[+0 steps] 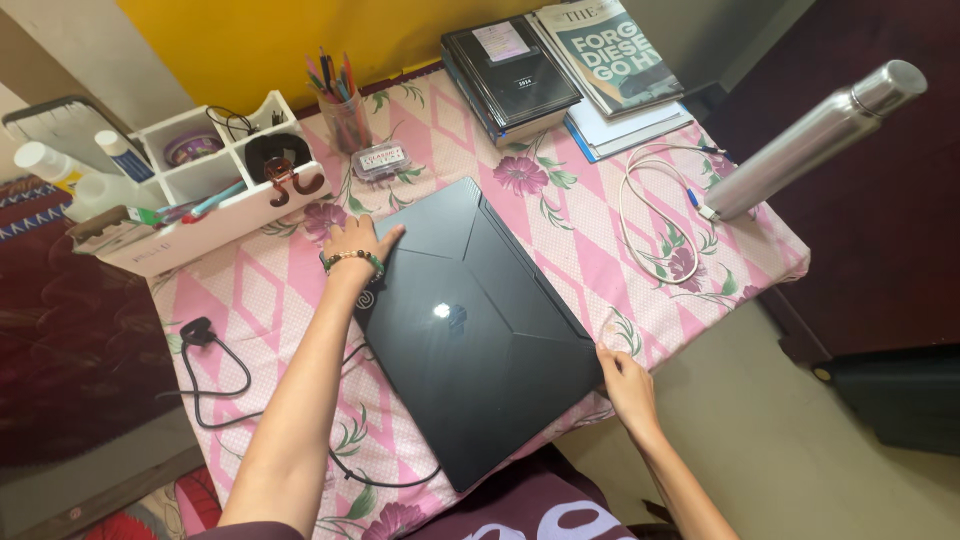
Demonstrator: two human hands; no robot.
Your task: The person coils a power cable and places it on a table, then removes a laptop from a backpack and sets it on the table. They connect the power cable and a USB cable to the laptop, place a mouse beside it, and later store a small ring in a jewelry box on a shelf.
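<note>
On the pink floral tabletop (600, 250) lies a closed black laptop (470, 330); the left hand (358, 240) rests flat on its far corner, the right hand (625, 380) pinches its near edge.

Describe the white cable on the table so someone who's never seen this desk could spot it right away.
Start at the table with the pink floral cloth and find the closed black laptop in its middle. The white cable lies coiled to the laptop's right, beside the steel bottle. Unlike the black cord on the left, it is white and loosely looped.
</note>
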